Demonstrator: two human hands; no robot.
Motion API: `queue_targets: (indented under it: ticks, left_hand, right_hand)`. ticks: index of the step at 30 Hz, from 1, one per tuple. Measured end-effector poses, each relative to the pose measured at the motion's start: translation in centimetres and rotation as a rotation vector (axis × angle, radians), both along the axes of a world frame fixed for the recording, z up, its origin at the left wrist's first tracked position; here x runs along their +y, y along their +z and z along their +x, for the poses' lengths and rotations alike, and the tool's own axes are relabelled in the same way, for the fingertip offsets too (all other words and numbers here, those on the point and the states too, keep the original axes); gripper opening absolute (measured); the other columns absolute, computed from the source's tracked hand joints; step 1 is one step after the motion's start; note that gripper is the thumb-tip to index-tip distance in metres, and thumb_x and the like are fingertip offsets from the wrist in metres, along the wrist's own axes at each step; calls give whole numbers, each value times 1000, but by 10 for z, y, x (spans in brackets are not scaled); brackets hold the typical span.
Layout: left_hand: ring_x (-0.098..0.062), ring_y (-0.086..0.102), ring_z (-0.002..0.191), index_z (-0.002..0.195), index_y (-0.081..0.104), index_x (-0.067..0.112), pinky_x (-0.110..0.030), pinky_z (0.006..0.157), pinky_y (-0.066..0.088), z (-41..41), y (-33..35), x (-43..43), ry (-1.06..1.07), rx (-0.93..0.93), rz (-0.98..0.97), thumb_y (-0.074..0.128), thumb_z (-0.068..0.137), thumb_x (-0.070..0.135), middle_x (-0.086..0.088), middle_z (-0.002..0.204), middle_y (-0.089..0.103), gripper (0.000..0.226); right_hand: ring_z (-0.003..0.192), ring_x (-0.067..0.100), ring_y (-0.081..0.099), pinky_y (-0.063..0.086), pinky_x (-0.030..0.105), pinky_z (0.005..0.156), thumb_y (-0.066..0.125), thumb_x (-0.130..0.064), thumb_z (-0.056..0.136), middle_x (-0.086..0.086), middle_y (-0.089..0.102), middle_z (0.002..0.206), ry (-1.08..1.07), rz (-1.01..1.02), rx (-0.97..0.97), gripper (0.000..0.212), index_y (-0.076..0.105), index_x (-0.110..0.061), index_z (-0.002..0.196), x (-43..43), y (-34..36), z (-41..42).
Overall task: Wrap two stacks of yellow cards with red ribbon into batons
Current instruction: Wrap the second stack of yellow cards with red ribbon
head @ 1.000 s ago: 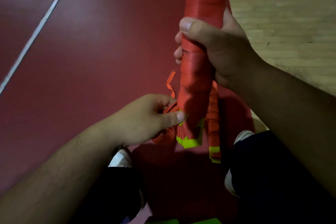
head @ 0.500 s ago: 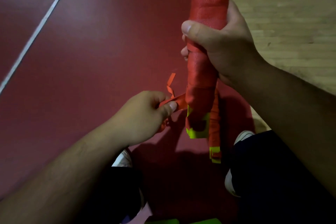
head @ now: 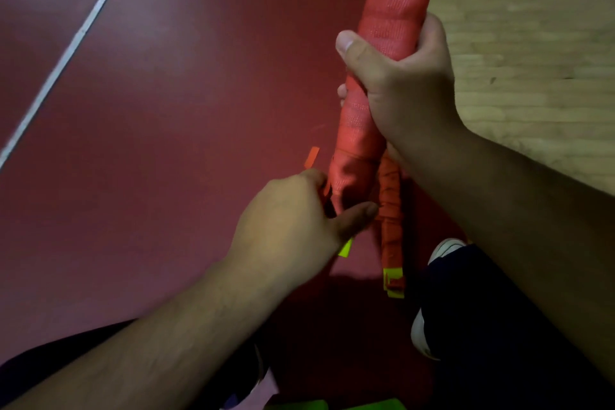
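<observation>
Red woven ribbon covers the thick baton (head: 389, 43), a long roll that runs from the top edge of the view down to the middle, its top leaning a little to the right. The right hand (head: 409, 86) grips it round the middle. The thumb lies across the front and the fingers (head: 342, 90) are clamped round from behind, with only a tip showing at the left side.

The left hand (head: 293, 220) holds the lower end of the thick baton. Its thumb is pressed flat across the front of the ribbon, and its other fingers are curled in at the left side. Those fingers are mostly hidden behind the hand, so I cannot tell whether they also pinch loose ribbon. A bright yellow card corner (head: 345, 248) pokes out just below that thumb. A short orange-red ribbon tail (head: 312, 157), blurred, sticks up just beyond the left knuckles.

Just beside the thick baton, to its right and lower in the view, is a thin baton (head: 391, 226), also wound in red ribbon. It has a yellow card end (head: 394, 285) nearest the person and sits between the thick baton and the right forearm.

Under everything is a smooth dark red floor (head: 166, 126) crossed by a white line (head: 66, 53), with pale wooden boards (head: 532, 43) at the upper right. White shoes (head: 446, 248) and dark trousers (head: 499, 326) show at the lower right. Green pieces (head: 382, 405) touch the bottom edge.
</observation>
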State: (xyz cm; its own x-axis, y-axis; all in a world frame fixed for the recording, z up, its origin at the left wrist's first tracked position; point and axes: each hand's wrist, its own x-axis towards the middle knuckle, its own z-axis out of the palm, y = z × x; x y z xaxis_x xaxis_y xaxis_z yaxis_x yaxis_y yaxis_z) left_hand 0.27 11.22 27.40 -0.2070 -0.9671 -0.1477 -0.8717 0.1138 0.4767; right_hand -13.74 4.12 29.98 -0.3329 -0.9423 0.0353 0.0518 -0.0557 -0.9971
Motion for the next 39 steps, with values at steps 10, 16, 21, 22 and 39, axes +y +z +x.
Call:
queue_targets:
  ticks: [10, 16, 21, 22, 39]
  left_hand:
    - [-14, 51, 51, 68, 54, 19, -34, 49, 36, 12, -2, -20, 22, 172, -76, 68, 69, 65, -1, 55, 55, 48]
    - [-11, 46, 53, 97, 65, -10, -20, 48, 37, 29, 7, -25, -246, 795, 509, 74, 78, 36, -12, 64, 53, 50]
    - [-13, 43, 57, 99, 60, -10, -21, 51, 40, 37, 11, -27, -359, 699, 635, 77, 66, 65, -22, 69, 43, 84]
    - [-10, 44, 57, 99, 61, -8, -21, 52, 41, 37, 12, -28, -357, 661, 637, 75, 67, 66, -20, 70, 45, 83]
    - [-18, 64, 56, 84, 64, 19, -33, 53, 56, 30, 5, -23, -148, 288, 367, 67, 85, 55, 4, 61, 61, 35]
  right_hand:
    - [90, 39, 68, 56, 63, 82, 62, -28, 85, 12, 63, 96, 91, 48, -211, 34, 53, -16, 116, -2, 11, -5]
    - [78, 23, 65, 57, 40, 77, 50, -39, 95, 9, 65, 90, 496, 123, -589, 34, 50, -12, 116, 0, 15, -12]
    - [65, 16, 64, 56, 31, 65, 50, -30, 94, 3, 64, 81, 605, 188, -705, 23, 69, -18, 89, 2, 12, -12]
    - [62, 14, 62, 55, 30, 62, 51, -27, 94, 2, 62, 77, 589, 200, -663, 24, 69, -17, 83, 2, 13, -12]
    - [57, 25, 66, 55, 35, 51, 72, -10, 82, 9, 64, 82, 140, 89, -69, 31, 56, -8, 108, -2, 3, -3]
